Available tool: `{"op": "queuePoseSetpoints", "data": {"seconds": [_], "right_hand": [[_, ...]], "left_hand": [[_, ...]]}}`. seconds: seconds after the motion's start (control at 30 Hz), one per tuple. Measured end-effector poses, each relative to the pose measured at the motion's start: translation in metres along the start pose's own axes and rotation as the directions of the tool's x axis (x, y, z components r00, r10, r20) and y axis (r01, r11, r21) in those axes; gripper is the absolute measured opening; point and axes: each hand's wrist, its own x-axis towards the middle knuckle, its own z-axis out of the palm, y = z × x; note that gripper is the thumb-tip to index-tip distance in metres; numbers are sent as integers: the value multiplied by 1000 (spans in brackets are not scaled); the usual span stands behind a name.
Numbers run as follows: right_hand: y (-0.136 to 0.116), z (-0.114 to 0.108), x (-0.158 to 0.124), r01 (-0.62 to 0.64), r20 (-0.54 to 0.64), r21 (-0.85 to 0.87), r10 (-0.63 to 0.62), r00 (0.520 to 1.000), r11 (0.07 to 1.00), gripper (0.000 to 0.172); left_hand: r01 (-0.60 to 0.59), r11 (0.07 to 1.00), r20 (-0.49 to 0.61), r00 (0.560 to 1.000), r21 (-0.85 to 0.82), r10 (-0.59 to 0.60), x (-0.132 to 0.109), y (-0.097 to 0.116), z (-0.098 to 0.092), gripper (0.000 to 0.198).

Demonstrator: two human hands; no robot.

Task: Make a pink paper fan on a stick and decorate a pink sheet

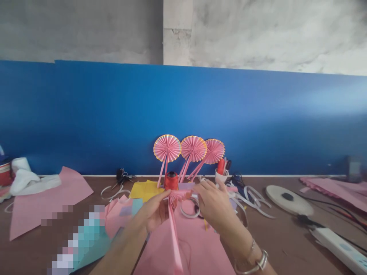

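Note:
My left hand (153,212) pinches the left end of a folded pink paper fan (178,195), whose long pink strips (175,236) hang down toward me. My right hand (213,202), with bracelets on the wrist, closes its fingers on the fan's right end. Both hands hold it above a pink paper sheet (197,248) on the brown table. Just behind the fan stands a red spool of thread (171,180). Three finished pink round fans (167,148) on sticks lean against the blue wall.
Yellow paper (145,189), a tape roll (189,209), white paper strips (252,196), a cup of pens (222,173) and scissors (123,177) lie around. Pink sheets (43,200) lie left; white disc (288,198) and power strip (341,246) right. White cloth (25,179) far left.

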Motion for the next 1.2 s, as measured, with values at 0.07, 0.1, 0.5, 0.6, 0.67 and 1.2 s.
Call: {"op": "queuePoseSetpoints", "data": {"seconds": [0.07, 0.1, 0.5, 0.6, 0.67, 1.2], "right_hand": [[-2, 2, 1, 42, -76, -8, -42, 996, 999, 31], [-2, 2, 2, 58, -108, 2, -57, 993, 998, 30], [17, -22, 4, 145, -290, 51, -124, 949, 988, 27], [21, -23, 3, 142, -296, 40, -125, 947, 989, 22], [26, -20, 4, 136, -317, 41, -116, 941, 990, 21], [21, -4, 11, -130, -149, 519, 239, 959, 845, 28]], "left_hand": [[72, 995, 18, 997, -71, -71, 0, -4, 0, 14], [93, 990, 41, 995, -104, -89, 0, -5, 0, 14], [-129, 952, 271, 961, 278, 51, -17, -3, 5, 33], [-160, 919, 275, 960, 360, 59, -23, -4, 10, 46], [-149, 916, 286, 957, 371, 39, -25, -4, 11, 49], [-18, 999, 506, 862, -29, 30, -31, 2, 7, 43]]}}
